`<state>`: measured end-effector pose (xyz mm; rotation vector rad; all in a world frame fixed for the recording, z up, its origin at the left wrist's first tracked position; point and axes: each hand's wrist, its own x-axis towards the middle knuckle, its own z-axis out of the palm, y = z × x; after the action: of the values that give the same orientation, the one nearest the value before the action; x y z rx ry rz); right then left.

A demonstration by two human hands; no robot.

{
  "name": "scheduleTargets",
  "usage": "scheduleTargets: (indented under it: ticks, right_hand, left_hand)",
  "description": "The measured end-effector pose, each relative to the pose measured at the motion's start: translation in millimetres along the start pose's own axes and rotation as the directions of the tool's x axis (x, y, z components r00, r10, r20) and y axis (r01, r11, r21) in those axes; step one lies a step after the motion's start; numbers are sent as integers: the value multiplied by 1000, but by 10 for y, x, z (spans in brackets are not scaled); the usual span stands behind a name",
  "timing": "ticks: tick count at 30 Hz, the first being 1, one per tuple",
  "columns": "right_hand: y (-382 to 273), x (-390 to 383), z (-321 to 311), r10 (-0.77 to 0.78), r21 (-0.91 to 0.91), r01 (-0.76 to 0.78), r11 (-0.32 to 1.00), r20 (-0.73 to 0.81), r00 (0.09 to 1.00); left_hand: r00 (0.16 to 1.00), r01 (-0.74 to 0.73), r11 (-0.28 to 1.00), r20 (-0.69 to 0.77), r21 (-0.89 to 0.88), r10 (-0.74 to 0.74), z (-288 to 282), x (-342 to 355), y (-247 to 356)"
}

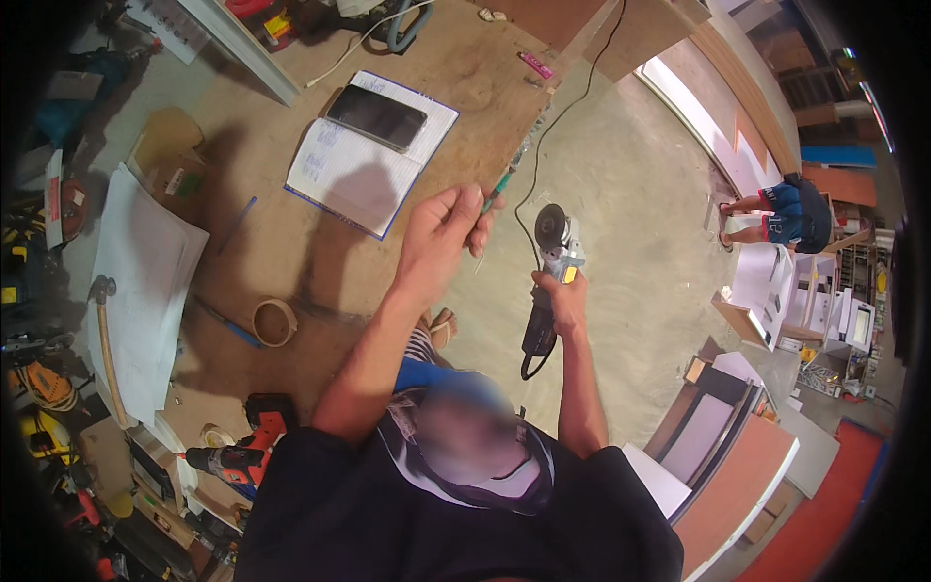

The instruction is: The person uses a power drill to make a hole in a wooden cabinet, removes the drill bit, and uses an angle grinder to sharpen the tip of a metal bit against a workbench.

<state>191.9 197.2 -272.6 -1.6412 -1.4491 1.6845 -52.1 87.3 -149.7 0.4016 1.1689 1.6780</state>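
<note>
My right hand (564,299) is closed round the body of an angle grinder (539,328), dark at the body with a grey metal head. Its dark round disc (553,228) points up and away from me, and a black cord trails off it. In my left hand (444,238), raised beside the bench edge, the fingers close on a slim green-handled tool (499,190); its kind is not clear. The grinder's disc is to the right of this tool, apart from it. Left of my left hand, an open notebook (339,189) lies on the wooden bench (475,82) with a smartphone (378,118) on it.
A tape roll (274,322), a hammer (105,339) and a red cordless drill (242,454) lie to my left. The black cord (572,105) runs along the bench edge. At the far right another person (795,215) bends near white panels (752,281).
</note>
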Motion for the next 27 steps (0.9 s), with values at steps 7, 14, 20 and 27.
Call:
scheduleTargets:
  ticks: [7,14,20,27]
  right_hand:
    - [163,-253,-189,45,158,-45,986,6,999]
    - [83,-494,-341,3,296,-13,955,31,1000]
    - [119,-517,-574,-205,684,-38,729,272,940]
    - [-230,-374,-433,-409,679,78,730,342,846]
  left_hand:
    - [996,47,982,83,-182,-33,271,-511,307]
    - [982,51,944,187,-326,11,387,-775,372]
    - [966,81,900,256,-429,35,388,-808,315]
    - [995,-40,958,-98,-284,12,-117,-774,-46]
